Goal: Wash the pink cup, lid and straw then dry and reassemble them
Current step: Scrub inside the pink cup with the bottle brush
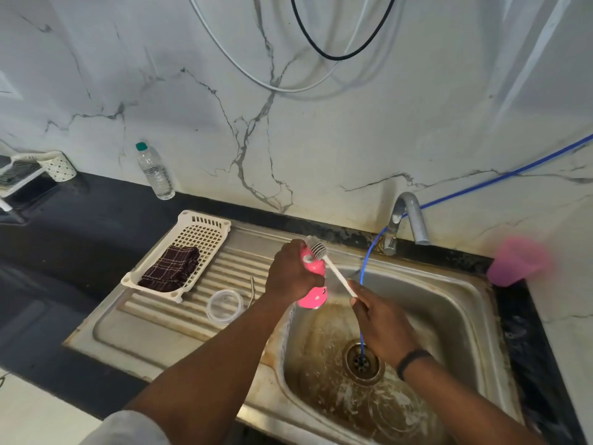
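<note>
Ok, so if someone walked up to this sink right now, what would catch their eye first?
Most likely the bright pink cup, gripped by the left hand over the sink, while the right hand holds a white brush whose bristle head sits at the cup's top end. Next, the clear lid lying on the ribbed drainboard beside a white basket holding a dark checked cloth.
</note>
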